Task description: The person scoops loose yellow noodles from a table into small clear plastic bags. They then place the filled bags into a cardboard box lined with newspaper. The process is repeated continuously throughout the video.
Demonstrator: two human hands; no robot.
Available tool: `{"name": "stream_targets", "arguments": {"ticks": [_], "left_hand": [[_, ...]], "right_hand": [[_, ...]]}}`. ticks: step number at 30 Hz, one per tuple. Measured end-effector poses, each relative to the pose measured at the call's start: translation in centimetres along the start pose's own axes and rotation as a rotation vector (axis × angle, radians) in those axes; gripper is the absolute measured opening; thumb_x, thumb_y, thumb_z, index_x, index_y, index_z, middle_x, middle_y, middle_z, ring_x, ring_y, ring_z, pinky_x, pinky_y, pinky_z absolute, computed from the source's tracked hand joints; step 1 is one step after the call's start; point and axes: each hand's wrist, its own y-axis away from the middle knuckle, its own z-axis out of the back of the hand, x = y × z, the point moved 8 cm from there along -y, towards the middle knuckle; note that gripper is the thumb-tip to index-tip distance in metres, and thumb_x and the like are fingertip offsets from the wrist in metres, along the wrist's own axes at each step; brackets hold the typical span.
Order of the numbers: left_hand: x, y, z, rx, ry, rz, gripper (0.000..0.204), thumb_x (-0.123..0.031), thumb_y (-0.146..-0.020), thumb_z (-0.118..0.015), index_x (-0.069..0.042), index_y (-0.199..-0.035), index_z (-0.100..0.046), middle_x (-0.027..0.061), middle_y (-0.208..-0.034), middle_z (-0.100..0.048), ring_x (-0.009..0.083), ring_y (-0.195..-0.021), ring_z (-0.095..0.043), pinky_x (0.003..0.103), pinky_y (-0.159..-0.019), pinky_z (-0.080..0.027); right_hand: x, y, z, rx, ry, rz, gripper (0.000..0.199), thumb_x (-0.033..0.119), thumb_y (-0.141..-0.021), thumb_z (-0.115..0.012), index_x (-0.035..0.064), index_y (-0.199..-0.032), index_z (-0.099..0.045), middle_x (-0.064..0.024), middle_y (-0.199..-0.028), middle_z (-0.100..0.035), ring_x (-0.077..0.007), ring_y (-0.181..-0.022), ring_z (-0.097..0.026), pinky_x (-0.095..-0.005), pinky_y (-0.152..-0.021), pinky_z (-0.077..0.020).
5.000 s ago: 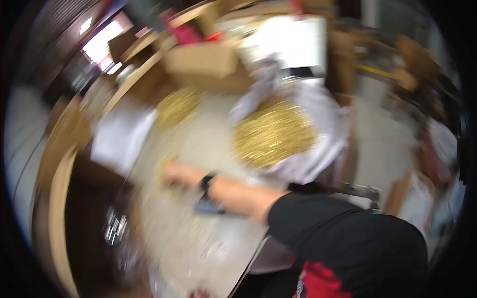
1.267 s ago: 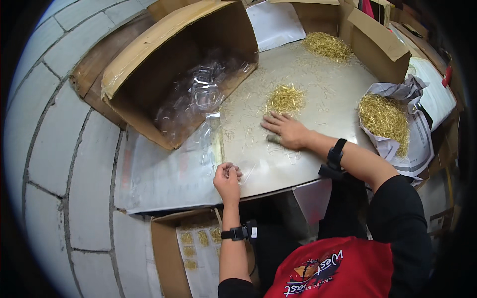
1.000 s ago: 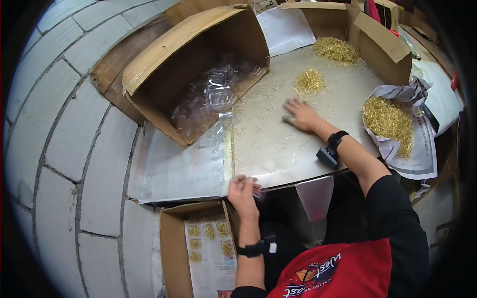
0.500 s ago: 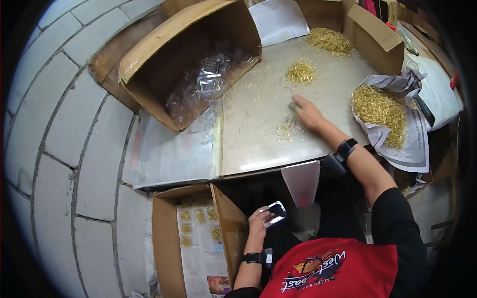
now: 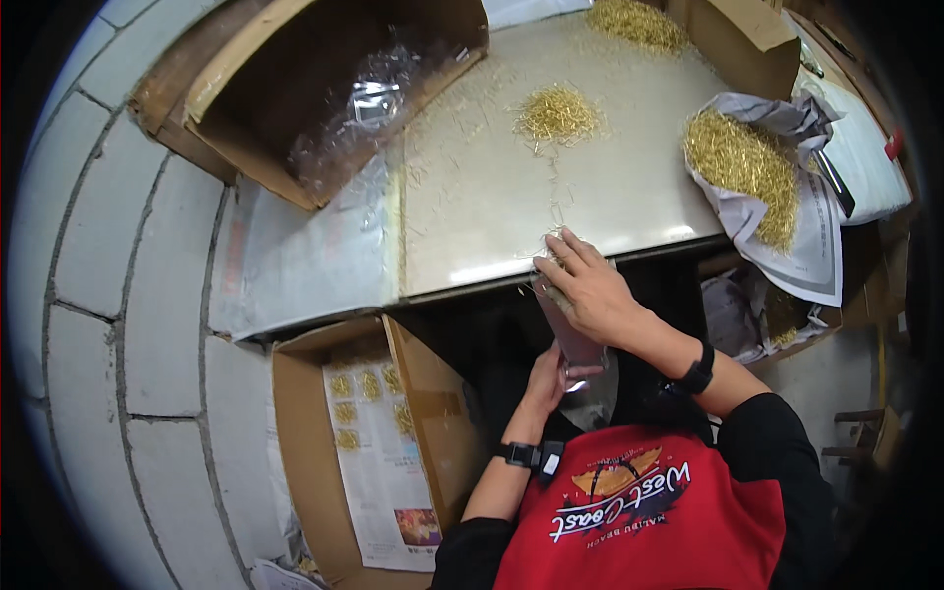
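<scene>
My right hand point(image 5: 597, 297) lies with fingers stretched out at the table's front edge, over the top of a pale sloping chute point(image 5: 570, 339). A few thin gold wire pieces point(image 5: 553, 243) lie by its fingertips. Below the table edge, my left hand point(image 5: 547, 378) is closed around a small clear plastic box point(image 5: 582, 373) at the chute's lower end. Fingers and chute hide much of that box. A heap of gold wire pieces point(image 5: 559, 114) sits on the grey table point(image 5: 472, 211), with a thin trail running from it toward my right hand.
A cardboard box point(image 5: 256, 84) on its side holds clear plastic boxes point(image 5: 379, 98). Another gold heap point(image 5: 639, 25) lies at the back. Crumpled paper point(image 5: 728, 202) on the right cradles more wire. Low on the left, an open carton point(image 5: 423, 408) contains newspaper with small gold-filled packs point(image 5: 344, 413).
My right hand has come back from the tabletop to the chute at the table edge. My left hand has moved right with the clear box, under the chute. The view has shifted.
</scene>
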Motion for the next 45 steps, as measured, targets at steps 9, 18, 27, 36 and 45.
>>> {"name": "stream_targets", "arguments": {"ticks": [9,18,27,36,45], "left_hand": [[0.3,-1.1,0.3,-0.019,-0.045,-0.061,0.053,-0.042,-0.097,-0.028,0.000,-0.117,-0.052,0.0122,-0.099,-0.065,0.0218,-0.078,-0.068,0.027,-0.045,-0.053],[0.7,-1.3,1.0,0.029,-0.043,0.008,0.050,-0.040,-0.097,-0.032,0.003,-0.116,-0.052,0.0138,-0.099,-0.064,0.0230,-0.076,-0.068,0.026,-0.047,-0.054],[2.3,-3.8,5.9,-0.109,-0.448,0.060,0.038,-0.027,-0.092,-0.042,0.005,-0.098,-0.061,0.0106,-0.086,-0.064,0.0180,-0.078,-0.061,0.033,-0.067,-0.047],[2.4,-2.8,5.5,-0.047,-0.184,0.080,0.046,-0.040,-0.096,-0.039,0.001,-0.103,-0.060,0.0093,-0.088,-0.063,0.0153,-0.068,-0.062,0.026,-0.052,-0.050],[1.8,-2.1,4.7,-0.104,-0.060,-0.033,0.046,-0.038,-0.097,-0.038,0.002,-0.102,-0.058,0.0107,-0.089,-0.063,0.0200,-0.069,-0.064,0.032,-0.049,-0.052]], "right_hand": [[-4.9,-3.6,2.0,0.098,-0.321,-0.043,0.031,0.016,-0.086,-0.055,0.0026,-0.115,-0.056,-0.0157,-0.121,-0.054,-0.0327,-0.118,-0.047,-0.0372,-0.098,-0.0405],[-19.0,-15.1,0.1,-0.048,0.228,-0.211,0.031,0.008,-0.082,-0.047,0.0028,-0.109,-0.060,-0.0165,-0.116,-0.057,-0.0331,-0.108,-0.054,-0.0390,-0.090,-0.0443],[-11.2,-28.1,-5.0,0.034,-0.078,-0.217,0.046,0.031,-0.086,-0.050,0.0087,-0.126,-0.049,-0.0228,-0.126,-0.048,-0.0420,-0.117,-0.044,-0.0472,-0.096,-0.0386],[-1.4,-25.7,-9.9,0.496,0.206,-0.096,0.065,0.048,-0.088,-0.043,0.0158,-0.142,-0.027,-0.0199,-0.147,-0.020,-0.0503,-0.133,-0.017,-0.0633,-0.101,-0.0248],[-7.6,-12.6,-0.2,0.228,-0.280,-0.043,0.045,0.023,-0.089,-0.049,0.0046,-0.130,-0.045,-0.0208,-0.137,-0.041,-0.0322,-0.128,-0.038,-0.0355,-0.104,-0.0340]]}}
